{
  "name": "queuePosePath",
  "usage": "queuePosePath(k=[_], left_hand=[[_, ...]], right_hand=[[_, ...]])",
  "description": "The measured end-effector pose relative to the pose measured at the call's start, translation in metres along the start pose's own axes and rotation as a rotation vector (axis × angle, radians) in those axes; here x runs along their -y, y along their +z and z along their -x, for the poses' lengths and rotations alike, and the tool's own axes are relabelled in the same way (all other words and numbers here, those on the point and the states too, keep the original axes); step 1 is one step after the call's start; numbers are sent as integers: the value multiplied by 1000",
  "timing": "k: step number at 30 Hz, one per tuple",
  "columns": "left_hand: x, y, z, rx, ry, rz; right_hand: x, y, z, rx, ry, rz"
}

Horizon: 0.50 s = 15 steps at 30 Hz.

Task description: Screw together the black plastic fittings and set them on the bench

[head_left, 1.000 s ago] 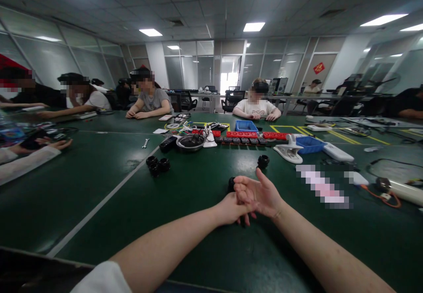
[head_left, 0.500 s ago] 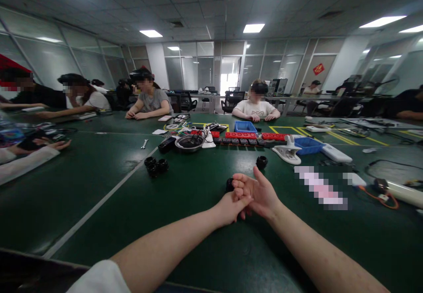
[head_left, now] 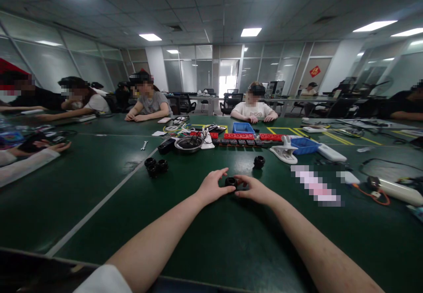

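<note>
A small black round part (head_left: 231, 181) rests on the green table (head_left: 211, 222) between my two hands. My left hand (head_left: 210, 188) curls round its left side, fingers touching it. My right hand (head_left: 253, 190) closes on its right side with fingertips pinching it. A second black round part (head_left: 258, 162) stands a little farther off, to the right. A cluster of three similar black parts (head_left: 155, 166) lies to the left, beyond a white line on the table.
Farther back lie a metal bowl (head_left: 188, 143), red and black strips (head_left: 246, 139), blue trays (head_left: 303, 145), a white clamp (head_left: 283, 153), a wrench (head_left: 143, 145) and cables. Several people sit round the table; a sleeve (head_left: 23, 164) reaches in at left.
My hands were clasped together, right palm turned up. They have parted, moved forward and come down on either side of the black part.
</note>
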State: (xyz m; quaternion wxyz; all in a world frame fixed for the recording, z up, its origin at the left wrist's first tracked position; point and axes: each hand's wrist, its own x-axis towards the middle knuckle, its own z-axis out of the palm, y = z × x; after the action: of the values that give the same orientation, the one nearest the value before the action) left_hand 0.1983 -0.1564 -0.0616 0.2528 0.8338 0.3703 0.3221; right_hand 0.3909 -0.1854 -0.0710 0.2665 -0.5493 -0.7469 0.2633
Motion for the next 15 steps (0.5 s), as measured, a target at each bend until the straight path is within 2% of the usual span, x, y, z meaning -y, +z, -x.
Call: queuePosePath(k=[5,12,15], left_hand=[[10,10,-4,45,-21,24],[13,29,-4,-119,-150,-14],[14,26,-5,-74,-130,16]], right_hand=[[1,20,-11,-12,20,113],[17,37,-11,-262,144,374],[23,36,-6,-253,95,398]])
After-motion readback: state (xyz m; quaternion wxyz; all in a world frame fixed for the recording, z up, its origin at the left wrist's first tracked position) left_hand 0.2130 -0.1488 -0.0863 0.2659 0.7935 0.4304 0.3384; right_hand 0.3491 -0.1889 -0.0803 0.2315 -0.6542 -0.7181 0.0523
